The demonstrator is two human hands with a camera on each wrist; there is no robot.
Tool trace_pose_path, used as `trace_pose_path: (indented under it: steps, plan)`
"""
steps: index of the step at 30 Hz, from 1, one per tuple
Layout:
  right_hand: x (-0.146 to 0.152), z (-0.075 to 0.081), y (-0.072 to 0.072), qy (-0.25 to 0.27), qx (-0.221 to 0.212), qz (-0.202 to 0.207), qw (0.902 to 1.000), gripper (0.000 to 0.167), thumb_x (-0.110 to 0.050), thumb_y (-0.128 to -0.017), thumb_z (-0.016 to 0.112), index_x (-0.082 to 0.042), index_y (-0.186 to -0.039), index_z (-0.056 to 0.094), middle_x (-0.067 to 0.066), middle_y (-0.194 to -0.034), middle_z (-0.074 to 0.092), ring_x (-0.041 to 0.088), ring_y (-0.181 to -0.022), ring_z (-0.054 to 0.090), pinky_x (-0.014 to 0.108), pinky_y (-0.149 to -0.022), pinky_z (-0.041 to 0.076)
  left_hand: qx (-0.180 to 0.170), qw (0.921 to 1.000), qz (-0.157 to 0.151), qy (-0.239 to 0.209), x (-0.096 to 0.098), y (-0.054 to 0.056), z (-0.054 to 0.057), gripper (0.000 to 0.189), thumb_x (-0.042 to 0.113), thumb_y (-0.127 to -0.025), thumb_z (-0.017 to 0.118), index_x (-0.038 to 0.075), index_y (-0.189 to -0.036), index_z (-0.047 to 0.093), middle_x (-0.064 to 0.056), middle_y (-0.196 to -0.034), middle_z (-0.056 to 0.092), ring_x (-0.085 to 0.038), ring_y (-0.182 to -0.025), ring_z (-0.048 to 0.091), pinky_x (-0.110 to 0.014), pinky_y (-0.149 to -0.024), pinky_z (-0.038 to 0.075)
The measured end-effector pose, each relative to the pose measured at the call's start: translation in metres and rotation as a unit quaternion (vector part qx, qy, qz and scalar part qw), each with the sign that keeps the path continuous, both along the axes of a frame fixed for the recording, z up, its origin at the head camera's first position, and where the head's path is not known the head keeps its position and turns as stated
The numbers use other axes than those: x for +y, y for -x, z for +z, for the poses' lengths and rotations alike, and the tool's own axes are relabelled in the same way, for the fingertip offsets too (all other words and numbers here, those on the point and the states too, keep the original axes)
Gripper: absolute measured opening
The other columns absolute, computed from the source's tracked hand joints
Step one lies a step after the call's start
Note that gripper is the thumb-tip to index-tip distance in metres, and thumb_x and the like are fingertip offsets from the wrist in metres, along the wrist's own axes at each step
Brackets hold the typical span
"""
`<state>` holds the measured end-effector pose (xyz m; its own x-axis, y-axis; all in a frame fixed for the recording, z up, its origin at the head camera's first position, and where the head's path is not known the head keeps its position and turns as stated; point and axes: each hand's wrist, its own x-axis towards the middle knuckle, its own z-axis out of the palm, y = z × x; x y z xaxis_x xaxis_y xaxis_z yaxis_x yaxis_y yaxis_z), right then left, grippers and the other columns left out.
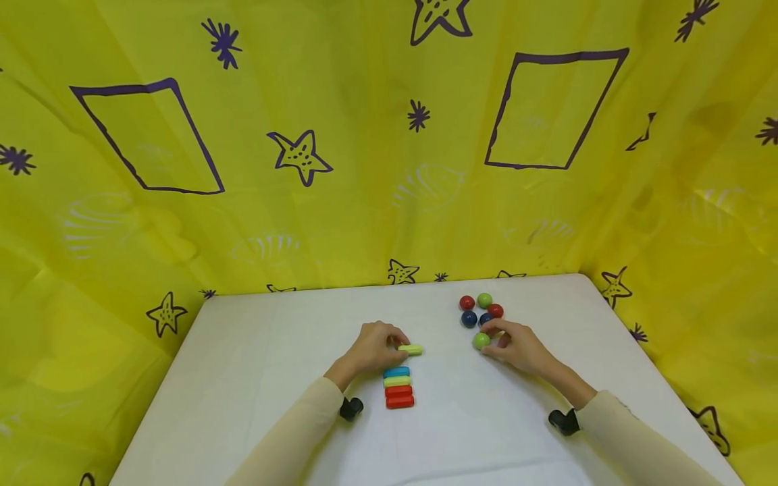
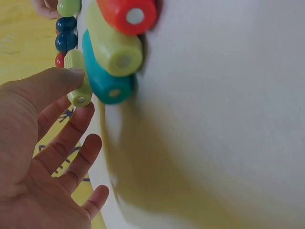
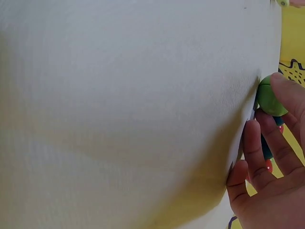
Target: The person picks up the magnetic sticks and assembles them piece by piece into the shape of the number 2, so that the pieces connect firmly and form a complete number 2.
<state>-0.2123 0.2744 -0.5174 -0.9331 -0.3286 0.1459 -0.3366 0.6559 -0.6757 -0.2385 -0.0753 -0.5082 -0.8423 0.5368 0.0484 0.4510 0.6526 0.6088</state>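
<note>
A person's left hand (image 1: 375, 345) pinches a yellow-green bar (image 1: 415, 349) over a white table (image 1: 273, 351), while the right hand (image 1: 516, 345) grips a green ball (image 1: 481, 341), in the head view. Four other bars (image 1: 398, 391), blue, yellow-green and red, line up just nearer the person than the left hand; five other balls (image 1: 469, 318) cluster just beyond the right. The left wrist view shows thumb and fingertips on the bar, remaining fingers spread. In the right wrist view, thumb and fingertip grasp the ball. The step appears to be positioning one piece per hand, lifting or lowering unclear; the next move likely calls for steady, light pinches, sparing neighbouring pieces.
</note>
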Motion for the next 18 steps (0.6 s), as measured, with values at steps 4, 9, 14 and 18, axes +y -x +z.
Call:
trace_pose_path:
  steps: [4, 9, 14, 18]
  plan:
    - [-0.003, 0.000, -0.002, 0.002, 0.000, 0.004, 1.0000, 0.033, -0.017, -0.086, 0.085, -0.012, -0.115, 0.070, 0.002, -0.102, 0.073, 0.012, -0.076, 0.055, 0.025, -0.067, 0.047, -0.010, 0.9999, 0.003, 0.004, 0.011, 0.002, 0.001, 0.015, 0.022, -0.088, 0.080, 0.016, -0.102, 0.081, 0.013, -0.078, 0.064, -0.009, -0.078, 0.053, -0.030, -0.077, 0.042]
    - [-0.006, 0.000, -0.005, 0.007, -0.001, 0.003, 1.0000, 0.032, -0.018, -0.086, 0.085, -0.013, -0.114, 0.070, 0.002, -0.102, 0.073, 0.012, -0.075, 0.056, 0.025, -0.067, 0.047, -0.020, 0.9998, 0.004, 0.004, 0.025, 0.003, 0.005, 0.015, 0.024, -0.088, 0.081, 0.016, -0.101, 0.081, 0.012, -0.079, 0.065, -0.009, -0.079, 0.053, -0.029, -0.079, 0.042]
    - [-0.008, 0.000, -0.006, 0.001, -0.003, -0.001, 1.0000, 0.032, -0.019, -0.086, 0.085, -0.014, -0.114, 0.070, 0.000, -0.102, 0.072, 0.012, -0.075, 0.056, 0.025, -0.067, 0.047, -0.022, 0.9997, 0.002, 0.005, 0.039, 0.004, 0.007, 0.015, 0.024, -0.089, 0.082, 0.017, -0.102, 0.081, 0.013, -0.079, 0.065, -0.009, -0.079, 0.053, -0.029, -0.079, 0.043]
    - [-0.010, 0.001, -0.007, -0.003, -0.008, -0.002, 1.0000, 0.033, -0.019, -0.086, 0.085, -0.013, -0.116, 0.070, -0.001, -0.101, 0.072, 0.011, -0.075, 0.055, 0.025, -0.068, 0.047, -0.022, 0.9998, 0.000, -0.002, 0.049, 0.006, 0.006, 0.015, 0.024, -0.088, 0.082, 0.017, -0.101, 0.082, 0.013, -0.079, 0.065, -0.007, -0.077, 0.054, -0.027, -0.078, 0.043]
